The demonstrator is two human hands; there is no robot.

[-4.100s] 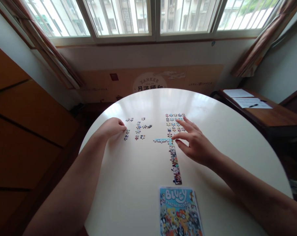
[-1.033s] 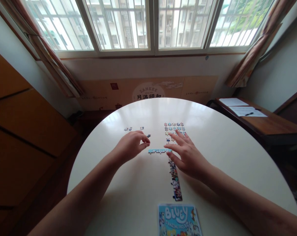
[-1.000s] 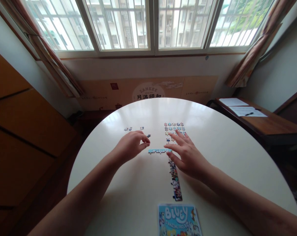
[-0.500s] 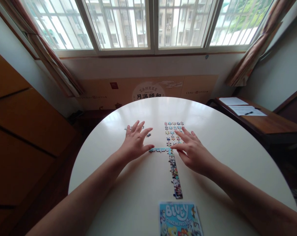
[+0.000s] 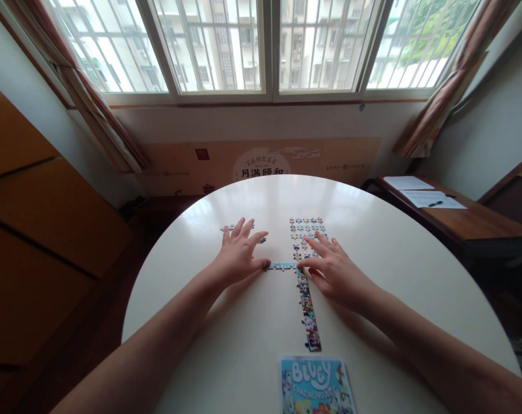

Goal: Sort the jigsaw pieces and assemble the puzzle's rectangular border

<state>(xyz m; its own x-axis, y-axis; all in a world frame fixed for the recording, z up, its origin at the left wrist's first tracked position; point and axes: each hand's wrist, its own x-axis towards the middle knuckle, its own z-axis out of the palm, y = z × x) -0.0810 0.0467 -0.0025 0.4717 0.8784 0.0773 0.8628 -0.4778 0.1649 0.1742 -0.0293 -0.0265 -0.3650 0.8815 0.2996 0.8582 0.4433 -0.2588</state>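
Joined jigsaw pieces form a corner on the white table: a short blue top strip [image 5: 282,266] and a longer multicoloured side strip [image 5: 309,313] running toward me. My left hand [image 5: 239,253] has its fingers spread, with the thumb tip at the left end of the blue strip. At the corner where the strips meet, the index finger of my right hand [image 5: 336,264] touches the pieces; its other fingers are apart. Loose jigsaw pieces [image 5: 306,221] lie in rows beyond my right hand, which partly hides them. A few more loose pieces [image 5: 228,228] show behind my left fingers.
A blue "Bluey" picture sheet [image 5: 316,385] lies at the near edge of the round white table [image 5: 191,356]. To the right, a wooden desk [image 5: 489,215] carries papers [image 5: 433,199] and a pen. A window with curtains is ahead.
The view has tilted up slightly. Both hands stay spread at the two ends of the blue strip, with only a slight shift of the right index finger at the corner.
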